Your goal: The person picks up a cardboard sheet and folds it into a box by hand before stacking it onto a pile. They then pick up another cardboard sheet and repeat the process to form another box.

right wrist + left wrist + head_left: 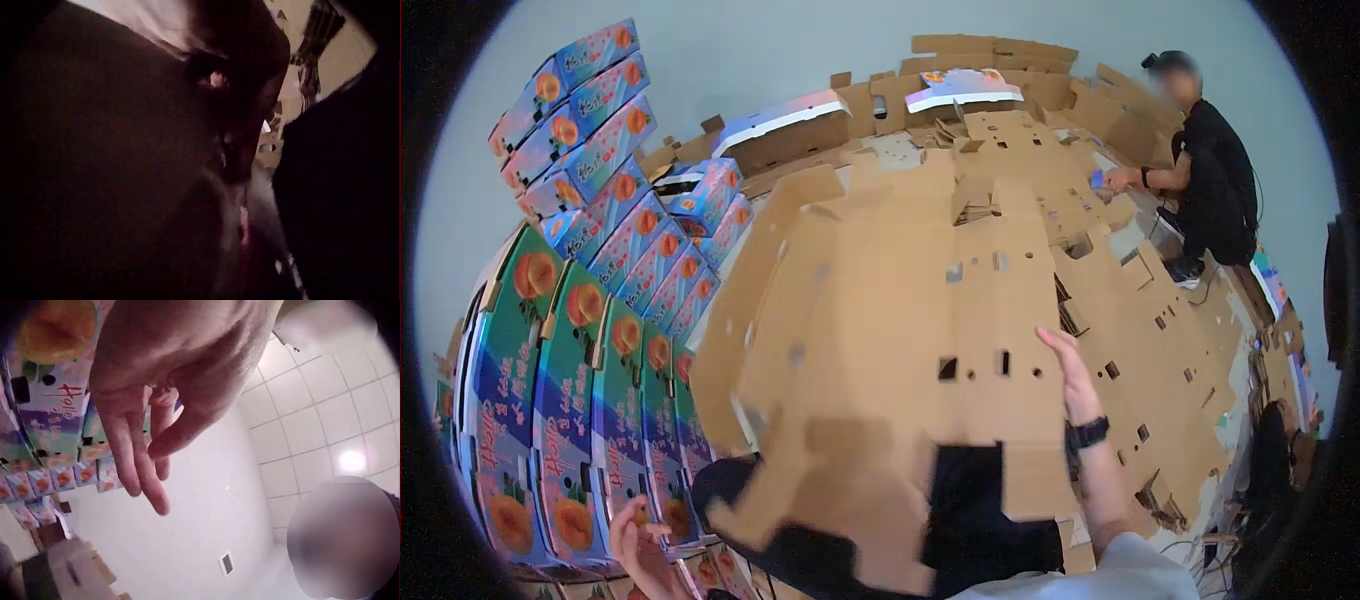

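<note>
A large flattened cardboard box [870,300], plain brown side up with several small cut-outs, spreads before the person and partly over the dark-trousered lap. My right hand [1075,380], with a dark watch at its wrist, grips the sheet's right edge; part of the hand is hidden by the cardboard. The right wrist view is very dark, with the hand [250,69] beside the shadowed sheet [106,156]. At the lower left my left hand [643,550] is off the sheet, near printed fruit boxes [570,430]. Its loosely bent fingers [147,462] hold nothing.
More fruit boxes [580,120] are stacked at the far left. Other flattened cardboard [1140,370] covers the floor to the right. A person in black [1220,170] crouches at the back right. Partly printed cartons [790,130] lie along the wall.
</note>
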A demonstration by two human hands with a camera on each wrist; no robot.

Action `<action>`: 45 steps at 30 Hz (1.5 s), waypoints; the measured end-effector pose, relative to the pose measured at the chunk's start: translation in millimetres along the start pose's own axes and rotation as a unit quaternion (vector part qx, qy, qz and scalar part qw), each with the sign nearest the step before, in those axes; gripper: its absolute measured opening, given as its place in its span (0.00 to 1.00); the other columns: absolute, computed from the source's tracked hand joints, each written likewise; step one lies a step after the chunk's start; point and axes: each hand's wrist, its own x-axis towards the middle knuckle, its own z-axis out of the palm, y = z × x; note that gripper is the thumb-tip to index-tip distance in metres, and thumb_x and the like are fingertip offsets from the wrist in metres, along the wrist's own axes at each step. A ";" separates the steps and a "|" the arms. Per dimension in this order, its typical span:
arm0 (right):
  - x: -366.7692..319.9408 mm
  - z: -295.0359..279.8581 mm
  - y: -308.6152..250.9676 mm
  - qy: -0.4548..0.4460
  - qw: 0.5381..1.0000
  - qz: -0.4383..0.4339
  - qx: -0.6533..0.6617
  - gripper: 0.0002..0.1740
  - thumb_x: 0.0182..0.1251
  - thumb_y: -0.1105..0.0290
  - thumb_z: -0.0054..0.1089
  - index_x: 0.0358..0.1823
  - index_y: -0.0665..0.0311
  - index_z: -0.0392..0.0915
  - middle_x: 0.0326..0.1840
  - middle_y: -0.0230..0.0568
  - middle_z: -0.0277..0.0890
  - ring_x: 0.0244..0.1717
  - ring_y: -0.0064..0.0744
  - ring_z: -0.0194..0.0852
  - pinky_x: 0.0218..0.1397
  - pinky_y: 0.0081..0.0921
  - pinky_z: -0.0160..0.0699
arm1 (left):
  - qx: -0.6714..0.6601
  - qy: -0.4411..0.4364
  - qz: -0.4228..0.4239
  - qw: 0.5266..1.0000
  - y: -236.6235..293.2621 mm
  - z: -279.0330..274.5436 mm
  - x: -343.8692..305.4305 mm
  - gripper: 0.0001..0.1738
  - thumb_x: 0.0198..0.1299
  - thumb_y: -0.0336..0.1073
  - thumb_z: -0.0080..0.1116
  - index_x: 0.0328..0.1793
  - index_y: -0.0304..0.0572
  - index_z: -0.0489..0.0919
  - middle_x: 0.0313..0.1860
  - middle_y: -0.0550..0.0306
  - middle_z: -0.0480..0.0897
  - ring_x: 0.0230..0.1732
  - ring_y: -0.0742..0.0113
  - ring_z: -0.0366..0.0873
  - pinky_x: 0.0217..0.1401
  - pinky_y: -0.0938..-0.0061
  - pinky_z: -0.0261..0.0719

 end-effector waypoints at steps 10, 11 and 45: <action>95.6 138.1 116.9 -0.067 0.996 -0.046 -0.048 0.15 0.68 0.68 0.53 0.50 0.72 0.73 0.37 0.44 0.79 0.28 0.37 0.85 0.23 0.20 0.78 | -0.029 0.116 -0.050 0.992 -53.5 92.7 -41.9 0.06 0.61 0.31 0.53 0.32 0.39 0.75 0.42 0.54 0.77 0.35 0.72 0.76 0.37 0.82 0.74; 93.2 148.7 137.9 -0.037 0.998 0.012 -0.043 0.16 0.68 0.69 0.53 0.52 0.72 0.72 0.39 0.44 0.79 0.29 0.36 0.85 0.23 0.19 0.78 | -0.011 0.098 -0.059 0.993 -50.4 103.4 -43.9 0.05 0.61 0.30 0.53 0.33 0.39 0.76 0.44 0.53 0.77 0.39 0.71 0.75 0.39 0.81 0.74; -80.0 130.6 248.2 -0.304 0.778 -0.270 -0.480 0.11 0.66 0.64 0.50 0.34 0.66 0.71 0.38 0.47 0.71 0.38 0.52 0.76 0.40 0.45 0.76 | 0.895 0.157 0.078 0.410 182.4 -217.9 255.2 0.23 0.72 0.41 0.34 0.68 0.39 0.65 0.66 0.40 0.69 0.64 0.44 0.70 0.61 0.57 0.69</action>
